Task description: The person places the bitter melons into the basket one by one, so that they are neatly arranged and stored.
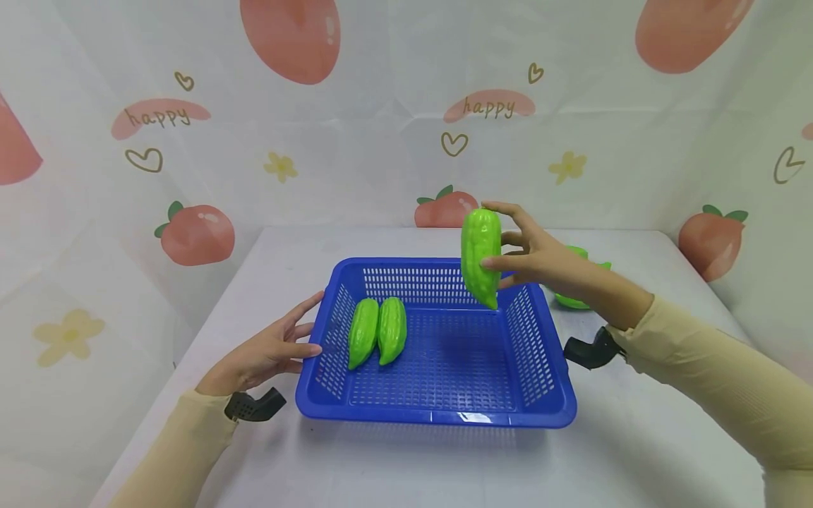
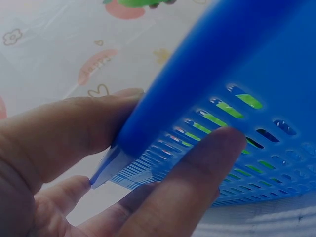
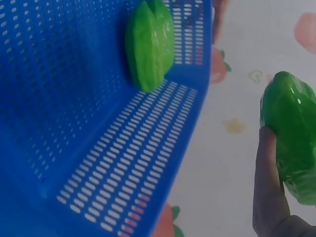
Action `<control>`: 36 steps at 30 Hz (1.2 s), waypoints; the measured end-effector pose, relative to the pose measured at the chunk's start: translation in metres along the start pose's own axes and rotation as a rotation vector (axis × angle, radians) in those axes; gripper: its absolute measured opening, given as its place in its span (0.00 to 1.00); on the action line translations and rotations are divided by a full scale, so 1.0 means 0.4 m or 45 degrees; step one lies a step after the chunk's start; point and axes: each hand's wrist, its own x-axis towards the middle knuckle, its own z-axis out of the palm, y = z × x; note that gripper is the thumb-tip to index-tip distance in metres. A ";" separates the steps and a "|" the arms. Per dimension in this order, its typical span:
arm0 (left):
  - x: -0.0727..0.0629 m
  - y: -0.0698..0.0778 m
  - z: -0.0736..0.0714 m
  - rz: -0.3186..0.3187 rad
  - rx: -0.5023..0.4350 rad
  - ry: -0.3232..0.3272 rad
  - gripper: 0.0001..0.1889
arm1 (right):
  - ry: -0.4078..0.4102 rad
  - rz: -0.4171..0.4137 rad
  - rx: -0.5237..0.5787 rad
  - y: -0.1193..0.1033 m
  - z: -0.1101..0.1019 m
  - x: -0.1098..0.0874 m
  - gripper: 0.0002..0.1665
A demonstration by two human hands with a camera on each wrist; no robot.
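My right hand (image 1: 530, 250) holds a bright green bitter melon (image 1: 480, 250) between thumb and fingers, above the back right part of a blue plastic basket (image 1: 438, 418). Its tip points down. In the right wrist view this bitter melon (image 3: 294, 138) shows at the right edge, a finger along its side. Inside the basket, two more bitter melons (image 1: 363, 331) lie side by side at the left. My left hand (image 1: 269, 349) grips the basket's left rim; in the left wrist view its fingers (image 2: 192, 182) lie against the slotted outer wall under the rim (image 2: 168, 84).
More green bitter melons (image 1: 571, 303) lie on the white table (image 1: 635, 423) right of the basket, partly hidden behind my right forearm. A white cloth (image 1: 381, 155) printed with peaches, hearts and flowers hangs behind the table. Dark wrist devices (image 1: 591, 349) sit by both sleeves.
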 end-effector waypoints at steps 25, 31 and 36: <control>0.000 0.003 0.003 -0.009 0.018 0.016 0.52 | -0.106 0.451 0.146 0.092 0.156 0.122 0.49; -0.001 0.003 0.006 -0.011 0.020 0.022 0.52 | -0.077 0.563 0.144 0.125 0.197 0.137 0.49; -0.001 0.004 0.004 -0.011 0.016 0.021 0.51 | -0.048 0.626 0.135 0.151 0.231 0.147 0.49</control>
